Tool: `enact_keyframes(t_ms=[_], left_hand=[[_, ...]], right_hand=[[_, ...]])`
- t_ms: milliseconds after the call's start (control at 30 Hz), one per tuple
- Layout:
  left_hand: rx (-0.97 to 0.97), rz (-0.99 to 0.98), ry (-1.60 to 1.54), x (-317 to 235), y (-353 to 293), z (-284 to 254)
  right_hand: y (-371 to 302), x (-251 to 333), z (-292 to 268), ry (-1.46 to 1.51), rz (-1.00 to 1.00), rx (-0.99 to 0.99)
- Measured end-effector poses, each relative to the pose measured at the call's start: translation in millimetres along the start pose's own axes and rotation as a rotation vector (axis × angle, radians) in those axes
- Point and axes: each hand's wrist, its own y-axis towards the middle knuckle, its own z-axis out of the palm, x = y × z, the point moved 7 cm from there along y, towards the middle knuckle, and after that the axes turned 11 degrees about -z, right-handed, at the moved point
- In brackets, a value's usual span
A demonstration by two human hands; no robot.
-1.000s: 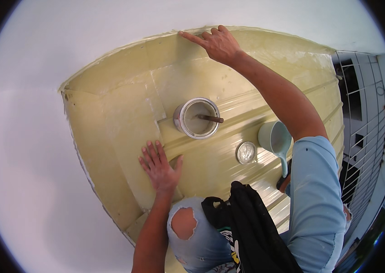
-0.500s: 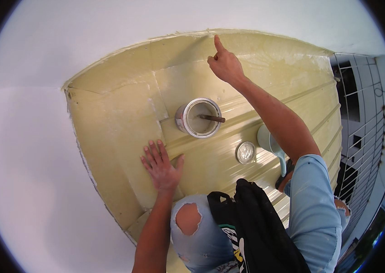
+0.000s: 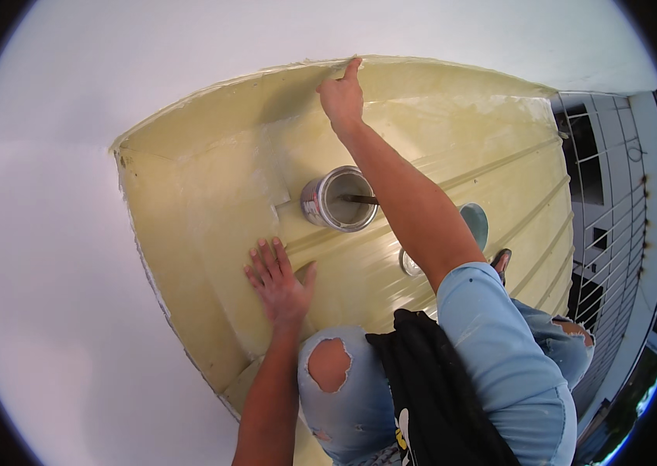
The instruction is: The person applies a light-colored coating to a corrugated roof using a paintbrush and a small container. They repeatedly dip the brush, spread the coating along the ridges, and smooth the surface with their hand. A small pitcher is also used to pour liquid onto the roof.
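Note:
My left hand (image 3: 279, 289) lies flat on the yellowish metal roof sheet (image 3: 196, 233), fingers spread, near the left side. Farther ahead, my right hand (image 3: 342, 99) reaches the seam where the sheet meets the white wall. Its index finger is stretched out with the tip on the cream sealant line (image 3: 309, 64); the thumb sticks out and the other fingers are curled, holding nothing visible. Between my hands stands a metal can (image 3: 314, 200) of greyish paste, with a brown stick (image 3: 358, 199) leaning in it. My right forearm crosses near the stick's end.
A round metal lid (image 3: 408, 262) and a pale green plastic dipper (image 3: 474, 222) lie partly behind my right arm. White walls (image 3: 49, 233) border the sheet at left and ahead. Raised ribs run across it. At right is a wire grille (image 3: 616, 179) beyond the sheet's edge.
My right hand has moved left along the seam, its fingertip following the sealant line. The right arm now covers part of the lid and dipper. My left hand stays on the sheet.

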Motion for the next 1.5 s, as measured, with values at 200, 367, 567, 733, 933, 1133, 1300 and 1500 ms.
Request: enact_keyframes(t_ms=[200,367,567,733,933,1133,1300,1500], left_hand=[[-0.025,-0.004,-0.024,-1,0,-1],[-0.015,-0.010,-0.028,-1,1,-2],[-0.080,0.005,0.031,1,-2,-2],[-0.055,0.019,0.102,-11,-3,-7],[-0.024,-0.029,0.269,-10,-7,-1],[-0.090,-0.017,0.367,-12,0,11],[-0.010,-0.085,0.542,-8,4,20],[-0.005,-0.114,0.665,0,6,35]], right_hand=[[-5,9,13,0.002,0.056,-0.020],[-25,35,39,-0.074,0.075,0.017],[-62,66,51,0.064,-0.007,0.197],[-118,86,-50,0.261,-0.314,0.118],[-160,-93,-311,-0.027,0.089,-0.339],[-200,-281,-333,-0.589,0.397,0.071],[-185,-331,-287,-0.666,0.311,0.012],[-183,-344,-276,-0.649,0.130,-0.048]])
